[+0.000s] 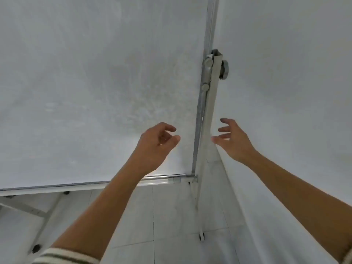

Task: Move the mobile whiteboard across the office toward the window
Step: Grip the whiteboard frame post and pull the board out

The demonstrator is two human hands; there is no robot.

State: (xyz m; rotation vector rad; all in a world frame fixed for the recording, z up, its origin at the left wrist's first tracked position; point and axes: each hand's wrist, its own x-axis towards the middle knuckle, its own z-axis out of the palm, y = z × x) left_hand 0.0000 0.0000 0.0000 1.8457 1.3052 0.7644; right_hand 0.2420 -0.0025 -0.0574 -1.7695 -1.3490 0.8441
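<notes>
Hands are up but hold nothing yet. The left hand (156, 141) is in front of the whiteboard (91, 92), its fingers (170, 128) curled loose and open, not touching the board as far as I can tell. The right hand (233, 139) is just right of the stand post (208, 115), fingers spread wide. The whiteboard fills the left and far side, close to the wall (285, 82) on the right. One wheel (202, 236) sits on the floor (171, 216). No window shows. I think the move has not begun; grabbing and pushing are still to do.
</notes>
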